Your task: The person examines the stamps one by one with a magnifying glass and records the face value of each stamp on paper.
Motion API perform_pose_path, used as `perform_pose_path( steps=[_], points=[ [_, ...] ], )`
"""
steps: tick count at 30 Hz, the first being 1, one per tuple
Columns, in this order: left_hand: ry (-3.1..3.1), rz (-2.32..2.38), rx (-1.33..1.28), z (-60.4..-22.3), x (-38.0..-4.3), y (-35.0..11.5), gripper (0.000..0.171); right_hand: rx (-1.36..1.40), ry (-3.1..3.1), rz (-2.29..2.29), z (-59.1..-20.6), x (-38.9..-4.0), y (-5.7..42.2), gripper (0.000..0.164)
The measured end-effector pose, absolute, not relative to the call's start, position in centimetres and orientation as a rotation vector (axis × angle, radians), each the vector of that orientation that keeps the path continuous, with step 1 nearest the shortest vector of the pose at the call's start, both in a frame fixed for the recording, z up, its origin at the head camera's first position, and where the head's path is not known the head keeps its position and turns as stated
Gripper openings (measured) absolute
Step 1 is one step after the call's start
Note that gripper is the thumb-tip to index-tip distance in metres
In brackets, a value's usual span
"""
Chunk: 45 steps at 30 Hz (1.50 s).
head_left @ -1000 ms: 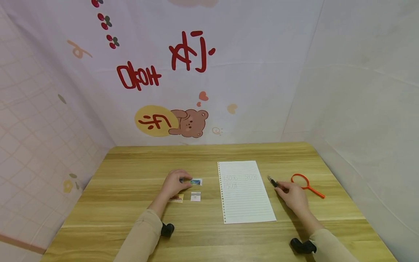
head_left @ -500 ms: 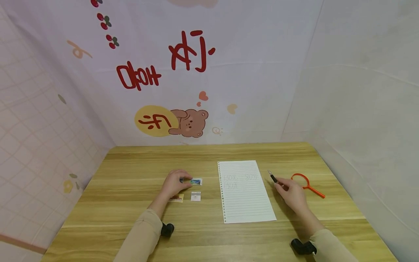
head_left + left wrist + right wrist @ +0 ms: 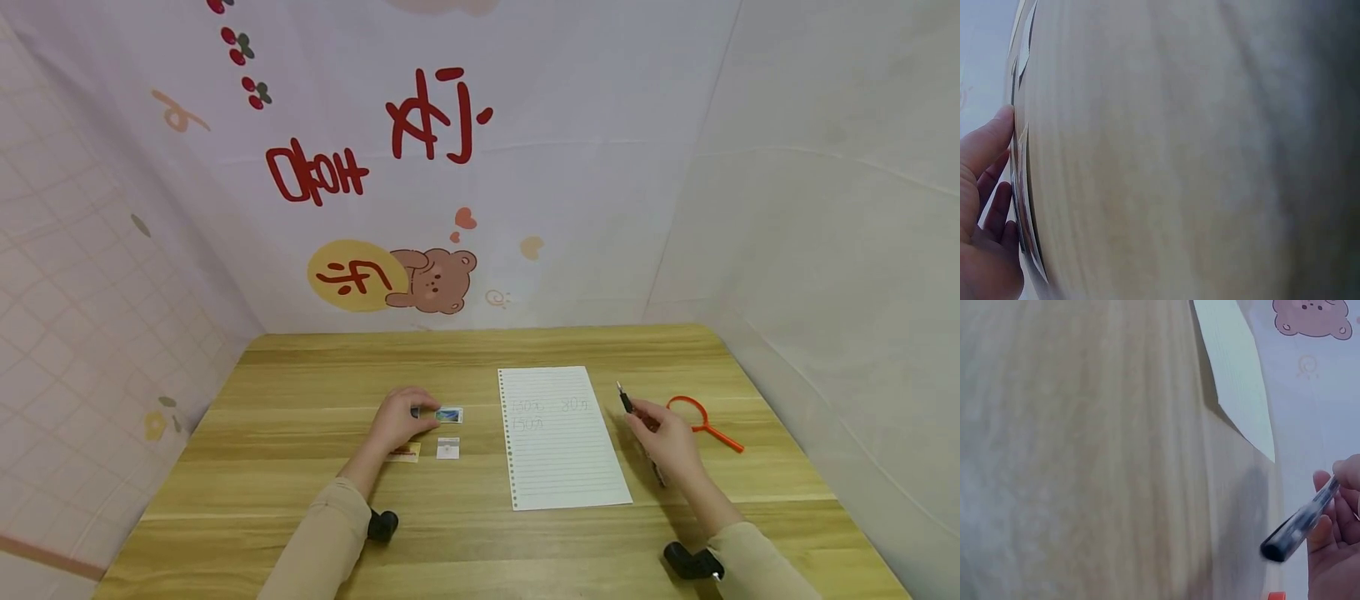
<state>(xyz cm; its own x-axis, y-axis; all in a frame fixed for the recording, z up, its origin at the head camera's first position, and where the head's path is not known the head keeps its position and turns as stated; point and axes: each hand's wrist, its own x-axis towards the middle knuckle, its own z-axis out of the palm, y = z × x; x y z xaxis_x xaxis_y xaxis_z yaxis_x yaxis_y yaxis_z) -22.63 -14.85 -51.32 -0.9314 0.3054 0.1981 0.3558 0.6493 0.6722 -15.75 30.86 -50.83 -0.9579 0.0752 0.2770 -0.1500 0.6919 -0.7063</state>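
My left hand (image 3: 401, 418) rests low over several small stamp-like paper pieces, thumb and fingers loosely bent. Its fingertips are right at the left edge of a blue-green picture piece (image 3: 450, 415). A dark piece (image 3: 415, 412) shows between thumb and finger, partly hidden. Nearer lie a yellow piece (image 3: 406, 452), partly covered by the hand, and a grey-white piece (image 3: 448, 448). My right hand (image 3: 670, 437) holds a pen (image 3: 1297, 528) between thumb and fingers, its metal tip pointing away from me, just right of a lined sheet (image 3: 566, 467) with handwritten figures.
An orange-red magnifying glass (image 3: 723, 440) lies right of my right hand. The wooden table (image 3: 315, 358) ends at a printed cloth wall (image 3: 600, 208) behind, and cloth also hangs at both sides. Black camera mounts (image 3: 384, 527) sit at my wrists.
The pen has swung in my right hand: its tip has moved further away from me and its rear end now shows below the hand. My left hand and the papers stay put.
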Motion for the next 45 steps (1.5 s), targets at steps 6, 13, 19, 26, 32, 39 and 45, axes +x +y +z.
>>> perform_pose_path(
  steps=[6,13,19,26,32,39,45],
  points=[
    [-2.788,-1.177,-0.563,-51.3,-22.7,-14.9,0.023,0.069,-2.585,1.218,-50.6,-15.7,30.6,0.036],
    [-2.781,-1.169,-0.570,-51.4,-22.8,-14.9,0.023,0.128,-2.512,1.428,-50.3,-15.6,30.3,0.032],
    [-2.799,-1.172,-0.564,-51.3,-22.9,-14.9,0.023,0.141,-2.432,1.764,-50.3,-15.8,30.3,0.034],
    [-2.787,-1.186,-0.581,-51.1,-22.7,-15.0,0.023,0.289,-2.301,1.945,-50.7,-16.2,30.6,0.039],
    [-2.781,-1.185,-0.627,-51.0,-22.4,-15.1,0.025,0.291,-2.205,2.001,-50.3,-15.9,30.0,0.043],
    [-2.767,-1.210,-0.661,-50.1,-21.6,-14.3,0.032,0.409,-2.200,1.841,-50.0,-15.6,29.0,0.036],
    [-2.670,-1.222,-0.727,-49.3,-20.0,-12.0,0.030,0.522,-2.121,1.933,-51.0,-16.4,28.6,0.034]
  ],
)
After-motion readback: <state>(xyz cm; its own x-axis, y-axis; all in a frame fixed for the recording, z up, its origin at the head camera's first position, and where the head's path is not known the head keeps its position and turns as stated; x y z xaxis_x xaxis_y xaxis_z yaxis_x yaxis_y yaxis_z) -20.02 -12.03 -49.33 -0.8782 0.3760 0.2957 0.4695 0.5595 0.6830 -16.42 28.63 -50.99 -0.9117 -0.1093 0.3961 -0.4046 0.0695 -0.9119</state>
